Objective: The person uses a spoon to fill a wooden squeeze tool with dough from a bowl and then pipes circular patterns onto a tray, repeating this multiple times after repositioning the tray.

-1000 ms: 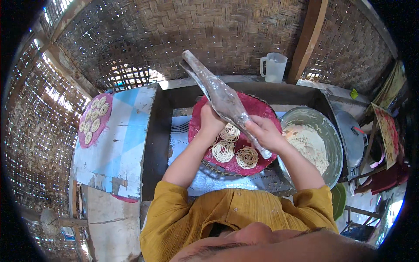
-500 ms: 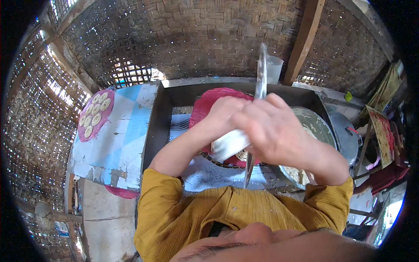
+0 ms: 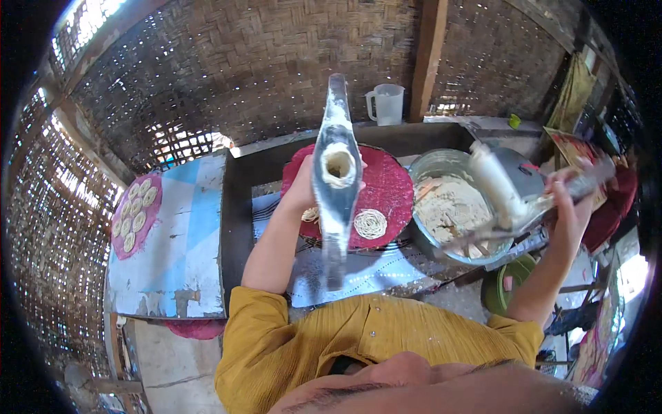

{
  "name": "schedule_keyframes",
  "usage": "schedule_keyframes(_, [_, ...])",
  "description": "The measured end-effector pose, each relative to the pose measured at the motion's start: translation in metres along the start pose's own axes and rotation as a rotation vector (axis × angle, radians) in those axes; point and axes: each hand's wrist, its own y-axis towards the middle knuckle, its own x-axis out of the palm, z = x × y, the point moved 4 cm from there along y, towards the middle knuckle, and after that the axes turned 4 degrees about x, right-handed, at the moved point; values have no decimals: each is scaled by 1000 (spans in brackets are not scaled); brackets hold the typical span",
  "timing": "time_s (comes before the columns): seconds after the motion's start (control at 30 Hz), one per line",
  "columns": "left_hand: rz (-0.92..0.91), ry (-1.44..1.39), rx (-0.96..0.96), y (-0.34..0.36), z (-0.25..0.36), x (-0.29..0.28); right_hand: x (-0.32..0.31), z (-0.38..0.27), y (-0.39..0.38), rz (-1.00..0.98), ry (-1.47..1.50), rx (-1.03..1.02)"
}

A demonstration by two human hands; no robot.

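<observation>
My left hand (image 3: 301,185) grips the body of a hand press (image 3: 336,231), a long, flour-dusted bar with handles at both ends and a round, open hole in its middle. Below it lies a round red mat (image 3: 389,183) with a coil of pale noodle strands (image 3: 370,224) on it; a second coil (image 3: 310,214) is partly covered by the press. My right hand (image 3: 569,200) holds the press's plunger (image 3: 498,185), a whitened cylinder on a crossbar, blurred, over the side of a basin (image 3: 422,228) of pale dough or batter.
On the left, a blue-and-white board (image 3: 186,234) bears a pink mat with several coils. A clear plastic jug (image 3: 390,103) stands by the woven wall (image 3: 296,62). To the right are a grey lidded pot (image 3: 518,169) and a green bucket (image 3: 494,293). Dark raised sides border the worktop.
Both hands were together on the joined press over the red mat. Now the plunger is out and has swung right in my right hand, while my left hand keeps the body.
</observation>
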Motion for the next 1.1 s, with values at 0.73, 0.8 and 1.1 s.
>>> schedule_keyframes(0.73, [226, -202, 539, -41, -17, 39, -8, 320, -100, -851, -1260, 561])
schedule_keyframes(0.8, [269, -96, 480, -43, -18, 58, -33, 338, -97, -939, -1227, 611])
schedule_keyframes(1.1, [290, 600, 388, -64, -41, 80, -105, 282, 11, -1405, -1520, 218])
